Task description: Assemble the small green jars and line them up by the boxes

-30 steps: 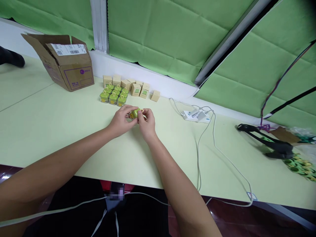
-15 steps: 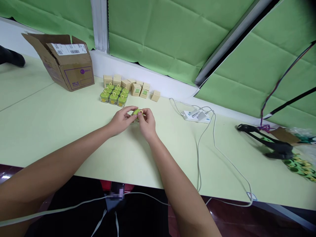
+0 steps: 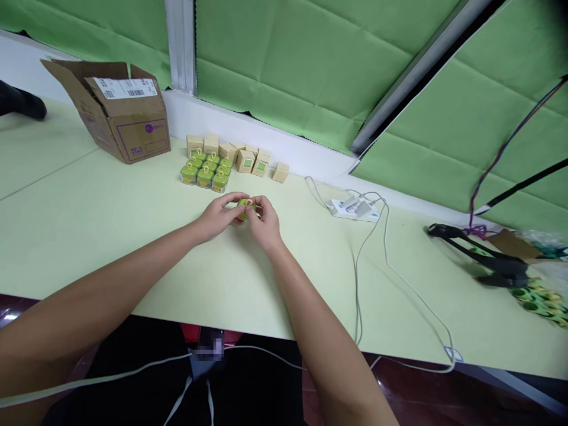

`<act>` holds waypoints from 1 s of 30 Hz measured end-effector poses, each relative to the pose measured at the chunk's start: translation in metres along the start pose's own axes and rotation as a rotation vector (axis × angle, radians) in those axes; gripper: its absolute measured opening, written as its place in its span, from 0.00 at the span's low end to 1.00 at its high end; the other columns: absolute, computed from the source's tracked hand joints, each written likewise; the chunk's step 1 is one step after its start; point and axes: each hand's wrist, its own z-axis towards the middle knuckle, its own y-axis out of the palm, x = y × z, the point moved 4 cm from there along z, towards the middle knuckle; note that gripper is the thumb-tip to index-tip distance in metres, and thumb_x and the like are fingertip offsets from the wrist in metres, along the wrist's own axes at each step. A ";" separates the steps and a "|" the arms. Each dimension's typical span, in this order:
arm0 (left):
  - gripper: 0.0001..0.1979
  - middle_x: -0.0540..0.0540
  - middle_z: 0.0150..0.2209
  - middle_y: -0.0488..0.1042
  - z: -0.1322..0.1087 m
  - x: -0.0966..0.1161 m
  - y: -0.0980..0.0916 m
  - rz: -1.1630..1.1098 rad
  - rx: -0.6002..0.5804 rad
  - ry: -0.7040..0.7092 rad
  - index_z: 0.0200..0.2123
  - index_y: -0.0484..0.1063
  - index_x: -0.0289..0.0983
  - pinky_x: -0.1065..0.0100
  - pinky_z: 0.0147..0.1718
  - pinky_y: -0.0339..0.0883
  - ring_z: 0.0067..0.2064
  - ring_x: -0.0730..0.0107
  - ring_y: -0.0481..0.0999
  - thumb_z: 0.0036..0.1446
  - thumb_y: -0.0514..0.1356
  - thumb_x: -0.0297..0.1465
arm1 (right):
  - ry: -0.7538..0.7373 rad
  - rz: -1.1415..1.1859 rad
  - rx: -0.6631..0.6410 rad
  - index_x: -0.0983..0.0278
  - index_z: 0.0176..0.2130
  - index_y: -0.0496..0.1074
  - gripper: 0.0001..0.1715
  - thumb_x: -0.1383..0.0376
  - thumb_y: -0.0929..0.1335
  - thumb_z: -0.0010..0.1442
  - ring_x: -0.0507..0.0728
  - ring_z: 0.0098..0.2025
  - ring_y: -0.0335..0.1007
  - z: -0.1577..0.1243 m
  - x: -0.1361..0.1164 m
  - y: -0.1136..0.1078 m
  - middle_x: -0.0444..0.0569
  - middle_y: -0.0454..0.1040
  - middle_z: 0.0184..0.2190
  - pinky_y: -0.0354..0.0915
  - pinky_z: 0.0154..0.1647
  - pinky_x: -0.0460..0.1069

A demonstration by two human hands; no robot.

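A small jar with a green lid and a yellow loop (image 3: 245,203) is held between my two hands over the middle of the table. My left hand (image 3: 218,218) grips its left side, with the thumb near the lid. On the other side, my right hand (image 3: 264,222) wraps round the jar, its thumb at the front. Beyond my hands, several similar green-lidded jars (image 3: 205,174) stand in tight rows. Behind them is a line of small tan boxes (image 3: 245,161), some with green labels, and one box (image 3: 280,173) sits apart at the right.
An open cardboard box (image 3: 142,133) stands at the back left. On the right lie a white power strip (image 3: 354,209) with cables, a black stand (image 3: 488,257) and green-yellow pieces (image 3: 539,302). The table's front edge (image 3: 213,325) runs below my forearms.
The jar in my hands has tilted slightly, and its lid and loop have shifted a little left. My fingers have moved slightly around it.
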 end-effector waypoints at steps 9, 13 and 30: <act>0.24 0.40 0.59 0.73 -0.001 0.003 0.002 -0.036 -0.019 -0.031 0.53 0.76 0.39 0.62 0.42 0.78 0.45 0.62 0.80 0.54 0.71 0.40 | 0.008 -0.014 0.030 0.59 0.38 0.68 0.08 0.57 0.66 0.63 0.53 0.36 0.71 -0.001 0.000 -0.002 0.43 0.75 0.35 0.66 0.34 0.47; 0.24 0.39 0.59 0.73 -0.002 0.007 0.002 -0.019 0.003 -0.029 0.52 0.76 0.38 0.63 0.41 0.78 0.46 0.61 0.80 0.54 0.71 0.42 | 0.013 -0.022 0.021 0.59 0.38 0.68 0.09 0.57 0.67 0.63 0.53 0.35 0.72 -0.001 0.000 -0.002 0.43 0.75 0.36 0.66 0.34 0.47; 0.23 0.39 0.59 0.73 -0.002 0.004 0.002 0.025 -0.011 -0.046 0.53 0.76 0.38 0.63 0.39 0.78 0.41 0.65 0.80 0.56 0.69 0.41 | 0.023 -0.042 0.000 0.59 0.38 0.67 0.10 0.55 0.66 0.63 0.53 0.36 0.73 -0.002 0.005 0.000 0.43 0.75 0.36 0.67 0.35 0.47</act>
